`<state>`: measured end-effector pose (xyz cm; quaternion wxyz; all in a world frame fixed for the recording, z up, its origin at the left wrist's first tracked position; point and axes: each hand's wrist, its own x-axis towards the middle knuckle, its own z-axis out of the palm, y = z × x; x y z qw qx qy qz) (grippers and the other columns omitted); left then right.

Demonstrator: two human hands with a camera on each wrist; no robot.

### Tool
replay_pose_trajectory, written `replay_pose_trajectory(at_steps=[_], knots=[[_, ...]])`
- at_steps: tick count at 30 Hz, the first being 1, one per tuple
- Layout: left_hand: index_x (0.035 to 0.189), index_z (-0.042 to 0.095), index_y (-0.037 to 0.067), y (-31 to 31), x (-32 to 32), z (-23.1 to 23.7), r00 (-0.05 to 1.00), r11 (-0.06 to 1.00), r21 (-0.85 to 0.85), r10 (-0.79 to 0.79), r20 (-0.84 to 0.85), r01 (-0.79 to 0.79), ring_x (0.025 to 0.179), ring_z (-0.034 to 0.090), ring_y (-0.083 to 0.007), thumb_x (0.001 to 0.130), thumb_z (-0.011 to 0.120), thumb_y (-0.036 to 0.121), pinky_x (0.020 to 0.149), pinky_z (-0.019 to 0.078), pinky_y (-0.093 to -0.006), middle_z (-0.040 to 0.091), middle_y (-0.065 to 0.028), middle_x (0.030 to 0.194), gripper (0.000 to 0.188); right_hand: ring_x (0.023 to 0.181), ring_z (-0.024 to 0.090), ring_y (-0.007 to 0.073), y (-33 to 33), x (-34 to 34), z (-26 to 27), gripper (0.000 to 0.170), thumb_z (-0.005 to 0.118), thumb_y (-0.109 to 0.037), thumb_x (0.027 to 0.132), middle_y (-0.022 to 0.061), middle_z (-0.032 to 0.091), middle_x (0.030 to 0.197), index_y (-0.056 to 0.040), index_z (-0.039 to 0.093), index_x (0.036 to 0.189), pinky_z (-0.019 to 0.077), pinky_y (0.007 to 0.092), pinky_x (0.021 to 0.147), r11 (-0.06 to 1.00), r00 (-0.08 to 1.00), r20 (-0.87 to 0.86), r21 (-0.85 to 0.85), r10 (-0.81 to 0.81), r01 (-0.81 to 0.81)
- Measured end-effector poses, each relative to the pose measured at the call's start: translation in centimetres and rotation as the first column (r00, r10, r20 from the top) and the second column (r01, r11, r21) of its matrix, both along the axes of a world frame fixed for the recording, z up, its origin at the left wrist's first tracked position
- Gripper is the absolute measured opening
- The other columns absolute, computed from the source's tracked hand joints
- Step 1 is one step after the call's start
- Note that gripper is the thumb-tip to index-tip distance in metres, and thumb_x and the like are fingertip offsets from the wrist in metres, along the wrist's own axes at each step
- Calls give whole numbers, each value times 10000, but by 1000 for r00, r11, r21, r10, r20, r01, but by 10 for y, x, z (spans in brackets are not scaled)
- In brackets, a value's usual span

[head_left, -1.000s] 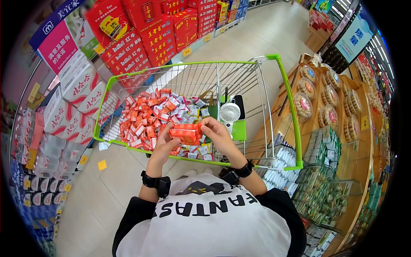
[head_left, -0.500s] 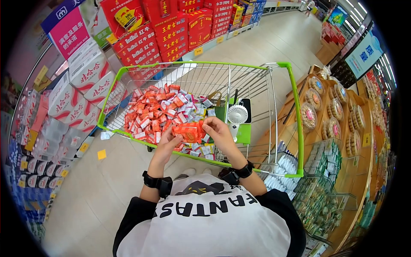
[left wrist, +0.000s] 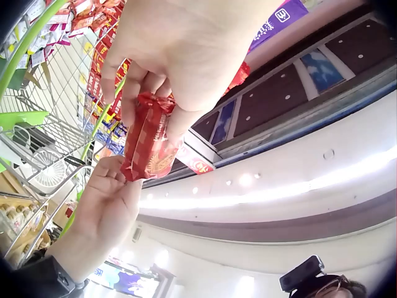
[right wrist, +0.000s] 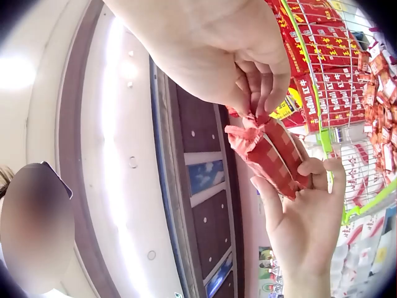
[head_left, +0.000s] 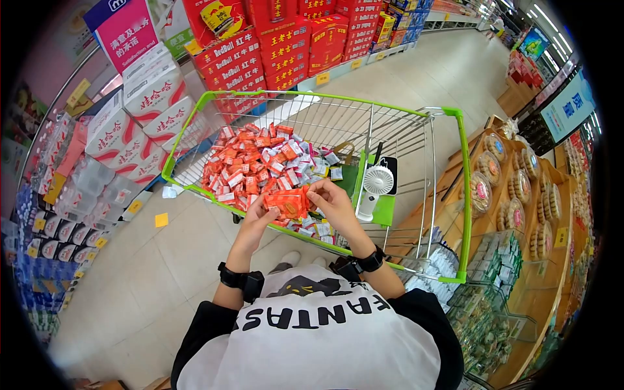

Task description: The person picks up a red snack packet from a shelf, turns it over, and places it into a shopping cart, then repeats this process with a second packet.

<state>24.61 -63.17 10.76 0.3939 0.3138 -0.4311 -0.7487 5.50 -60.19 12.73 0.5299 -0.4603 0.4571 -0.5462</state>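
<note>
Both hands hold one red-orange wrapped snack packet [head_left: 286, 203] over the cart's near rim. My left hand [head_left: 255, 227] grips one end, its thumb along the wrapper. My right hand [head_left: 336, 207] pinches the crimped other end between thumb and fingertips, as the right wrist view shows on the packet [right wrist: 273, 158]. In the left wrist view the packet [left wrist: 147, 139] bridges the two hands. Below and beyond them, a heap of small red-orange packets [head_left: 240, 162] fills the cart's left part, with white and coloured packets [head_left: 305, 156] beside it.
The green-rimmed wire cart [head_left: 465, 195] stands in front of me. Inside lie a white handheld fan [head_left: 378, 181] and a green item [head_left: 385, 211]. Red drink cartons [head_left: 283, 55] are stacked beyond, white cartons [head_left: 146, 97] at left, and wooden shelves with round cookie tubs [head_left: 481, 192] at right.
The packet has been turned so its printed broad face shows. The head view has swung, shifting the cart and shelves rightward. Both hands keep hold of the packet.
</note>
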Motion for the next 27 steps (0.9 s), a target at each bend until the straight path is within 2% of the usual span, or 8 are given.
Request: replay_pose_trajectory(at_steps=[7, 10, 12, 16, 18, 22, 24, 27], knots=[[1213, 342, -9, -1, 4, 0, 993, 994, -8, 111, 34, -110, 906, 508, -101, 788, 557, 76, 797, 405, -242, 527, -60, 1030, 484, 749, 508, 56, -6, 12, -1, 110, 528, -59, 817, 10, 529, 833, -10, 495, 909, 422, 191, 606, 998, 997, 82, -61, 12, -7], [1214, 337, -9, -2, 7, 0, 991, 992, -3, 129, 48, -129, 918, 503, -105, 786, 558, 76, 807, 398, -245, 523, -63, 1034, 489, 762, 514, 76, -9, 12, -8, 167, 565, -90, 797, 19, 527, 832, -24, 490, 930, 437, 205, 643, 998, 999, 23, -57, 40, -38], [1213, 336, -9, -3, 9, 0, 991, 992, -9, 129, 47, -129, 922, 501, -107, 787, 558, 78, 810, 395, -247, 521, -64, 1035, 489, 769, 519, 96, -10, 12, -10, 256, 615, -152, 767, 26, 523, 848, -41, 487, 959, 448, 222, 665, 996, 988, -145, -63, 51, -60], [1205, 344, -7, -3, 10, -1, 989, 991, -3, 135, 62, -135, 917, 503, -109, 789, 556, 82, 801, 396, -244, 525, -63, 1024, 475, 775, 525, 123, -9, 16, -12, 373, 644, -200, 744, 50, 517, 892, -52, 454, 1029, 454, 243, 655, 993, 979, -194, -85, 69, -87], [1204, 345, -3, -3, 11, 1, 988, 990, -2, 138, 63, -138, 913, 505, -109, 790, 555, 83, 796, 397, -243, 527, -62, 1017, 472, 777, 526, 135, -6, 20, -5, 453, 648, -208, 740, 76, 508, 926, -58, 403, 1091, 457, 262, 628, 994, 958, -288, -102, 19, -50], [1147, 387, 39, -5, 13, 3, 990, 993, -12, 118, 79, -118, 889, 516, -114, 795, 551, 88, 781, 405, -245, 539, -66, 990, 391, 783, 528, 144, -9, 24, -13, 475, 633, -198, 755, 101, 503, 937, -62, 365, 1123, 461, 266, 629, 992, 966, -241, -66, 90, -109], [1122, 400, 51, -6, 13, 1, 991, 994, -24, 105, 84, -103, 880, 521, -119, 799, 548, 96, 776, 410, -249, 543, -65, 978, 359, 761, 544, 144, -12, 25, -17, 444, 609, -188, 773, 113, 511, 923, -59, 365, 1122, 466, 251, 620, 994, 983, -146, 12, 110, -110], [1087, 408, 59, -9, 15, -6, 989, 991, 53, 114, 94, -119, 907, 508, -128, 825, 511, 146, 773, 423, -265, 521, -84, 1010, 295, 710, 565, 149, -20, 25, -27, 416, 587, -184, 789, 126, 531, 893, -38, 364, 1108, 470, 234, 581, 988, 994, -50, 125, 101, -94]])
